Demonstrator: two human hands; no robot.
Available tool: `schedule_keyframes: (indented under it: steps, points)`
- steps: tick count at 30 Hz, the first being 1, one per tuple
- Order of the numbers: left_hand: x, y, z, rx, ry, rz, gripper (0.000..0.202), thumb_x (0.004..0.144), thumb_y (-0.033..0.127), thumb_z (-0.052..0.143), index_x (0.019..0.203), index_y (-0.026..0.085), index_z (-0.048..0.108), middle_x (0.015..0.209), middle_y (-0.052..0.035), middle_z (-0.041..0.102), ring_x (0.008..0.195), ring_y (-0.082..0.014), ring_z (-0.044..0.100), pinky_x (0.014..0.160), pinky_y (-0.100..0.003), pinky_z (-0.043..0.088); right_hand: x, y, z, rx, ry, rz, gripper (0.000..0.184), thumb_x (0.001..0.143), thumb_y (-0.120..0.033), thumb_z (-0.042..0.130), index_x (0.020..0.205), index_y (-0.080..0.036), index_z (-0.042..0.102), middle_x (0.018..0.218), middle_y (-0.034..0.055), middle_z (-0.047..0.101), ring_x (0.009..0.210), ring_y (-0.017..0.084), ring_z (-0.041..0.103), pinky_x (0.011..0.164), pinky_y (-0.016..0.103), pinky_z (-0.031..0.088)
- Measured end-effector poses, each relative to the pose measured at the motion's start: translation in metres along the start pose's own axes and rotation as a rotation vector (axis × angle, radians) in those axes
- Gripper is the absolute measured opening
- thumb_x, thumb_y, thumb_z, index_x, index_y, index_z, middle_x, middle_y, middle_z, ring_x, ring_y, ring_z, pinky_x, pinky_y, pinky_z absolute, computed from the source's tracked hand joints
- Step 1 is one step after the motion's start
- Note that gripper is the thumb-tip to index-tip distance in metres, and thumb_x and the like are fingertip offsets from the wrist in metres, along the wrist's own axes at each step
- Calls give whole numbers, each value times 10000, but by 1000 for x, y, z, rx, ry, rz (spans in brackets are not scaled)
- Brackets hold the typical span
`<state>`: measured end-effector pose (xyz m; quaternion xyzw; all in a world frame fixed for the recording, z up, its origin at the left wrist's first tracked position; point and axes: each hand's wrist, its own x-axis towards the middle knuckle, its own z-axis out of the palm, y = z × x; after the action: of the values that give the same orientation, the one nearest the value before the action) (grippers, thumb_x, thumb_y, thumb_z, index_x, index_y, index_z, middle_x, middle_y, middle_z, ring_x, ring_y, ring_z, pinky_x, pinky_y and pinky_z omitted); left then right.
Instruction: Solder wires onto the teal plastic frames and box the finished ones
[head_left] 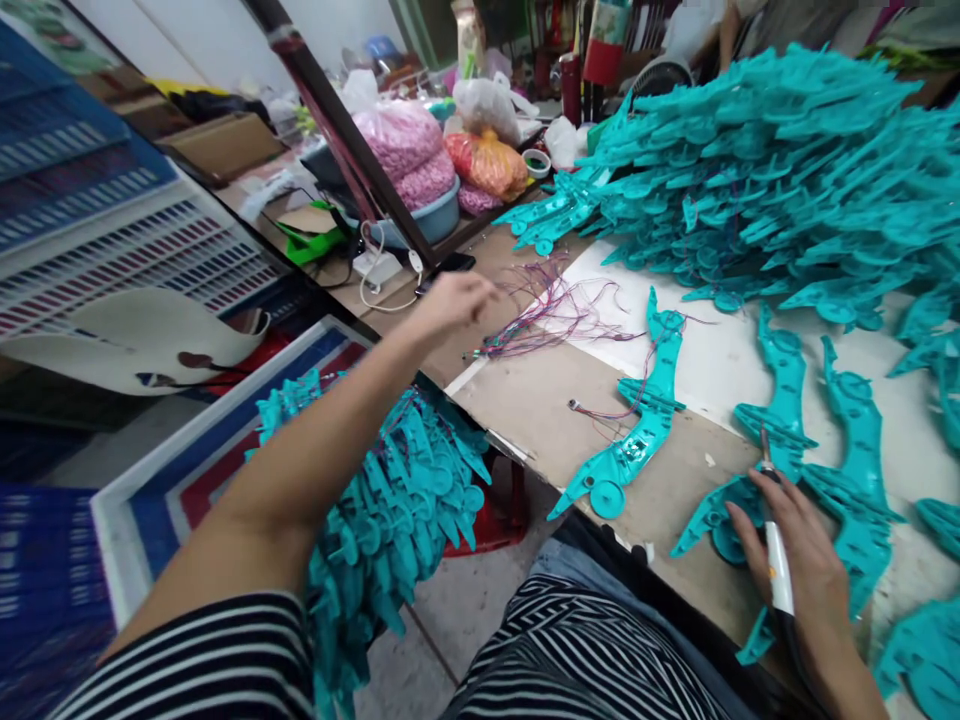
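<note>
My right hand (802, 560) is closed around a soldering iron (778, 570) with a white and orange handle, its tip pointing away over a teal plastic part (780, 400). My left hand (459, 300) is raised at the table's left side, fingers loosely bent and apart; nothing shows in them. Just right of it lies a spread bundle of thin red and blue wires (551, 315). Between my hands rests a teal plastic part (652, 430) with a small circuit board and wires attached. Another teal part (855, 430) lies beyond the iron.
A large heap of teal parts (772, 170) fills the table's back right. Below my left arm, more teal parts (405, 490) are stacked beside a crate (120, 540). A dark post (352, 130), a white power strip (377, 268) and bags of pink pieces (397, 140) stand at the back left.
</note>
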<state>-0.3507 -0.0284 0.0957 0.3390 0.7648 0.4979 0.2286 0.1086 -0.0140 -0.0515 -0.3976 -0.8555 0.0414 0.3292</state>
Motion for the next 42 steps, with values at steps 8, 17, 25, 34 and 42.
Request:
schedule_keyframes:
  steps: [8,17,25,34,42]
  points:
    - [16,95,-10,-397,46,142,281,1032,77,390,779,148,490,560,68,518,492,-18,429,530,-157,323,1,0,0,-13,14,-21,425,954,-336,565,1365,-232,539,1254,113,672,1182,283,650,947,407,555]
    - [37,157,24,-184,43,274,297,997,2,410,750,160,454,470,120,419,399,-26,361,407,-105,240,-2,3,3,-7,37,-18,421,942,-349,586,1348,-244,564,1257,100,679,1173,271,655,940,400,565]
    - [40,184,21,-228,15,449,289,1025,86,323,793,89,494,390,141,391,339,17,300,502,-43,222,-2,5,8,7,46,-40,361,965,-321,541,1305,-206,582,1182,109,706,1188,275,649,918,412,577]
    - [-66,169,75,-331,-400,333,289,991,42,438,753,103,590,585,16,589,439,-14,477,444,-120,341,35,-16,-48,113,347,199,321,982,-345,508,1265,-225,601,1197,95,714,1142,256,677,971,397,545]
    - [-129,128,134,-613,-715,174,109,851,212,698,795,138,641,579,23,584,456,-49,481,422,-152,328,119,-61,-81,1009,155,169,567,787,-544,739,1198,-262,469,1282,109,663,1030,252,717,947,454,572]
